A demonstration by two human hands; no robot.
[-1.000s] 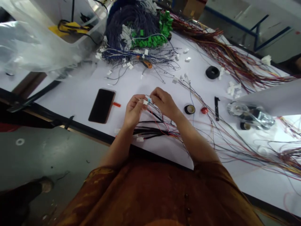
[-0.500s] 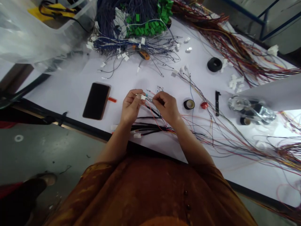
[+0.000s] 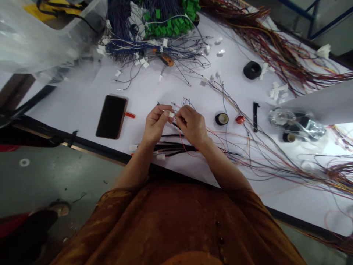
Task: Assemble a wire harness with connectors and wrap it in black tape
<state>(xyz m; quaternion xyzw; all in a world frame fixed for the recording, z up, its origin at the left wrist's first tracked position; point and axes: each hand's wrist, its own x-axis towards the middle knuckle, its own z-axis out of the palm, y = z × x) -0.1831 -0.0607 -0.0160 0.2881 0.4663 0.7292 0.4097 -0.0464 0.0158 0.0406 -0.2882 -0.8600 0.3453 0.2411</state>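
Between the thumb and fingers of my left hand (image 3: 156, 123) is a small white connector (image 3: 171, 115). My right hand (image 3: 192, 123) pinches a thin wire close against the connector's right side; the fingers hide the wire's tip. Loose wire ends with metal terminals (image 3: 186, 101) lie just beyond the hands. Below them, a bundle of black-sleeved wires (image 3: 176, 147) runs along the table, with a white connector (image 3: 160, 156) at its left end. Thin red and dark wires (image 3: 220, 141) trail off to the right from under my right wrist.
A phone (image 3: 111, 117) lies left of my hands beside an orange strip (image 3: 130, 115). Tape rolls (image 3: 221, 119) and a red piece (image 3: 239, 120) sit to the right. Dark blue wires with green connectors (image 3: 171, 27) are piled behind. A plastic bin (image 3: 66, 31) stands at the far left.
My two hands have come closer together, and the wire in my right hand now meets the white connector. The connector has shifted slightly right.
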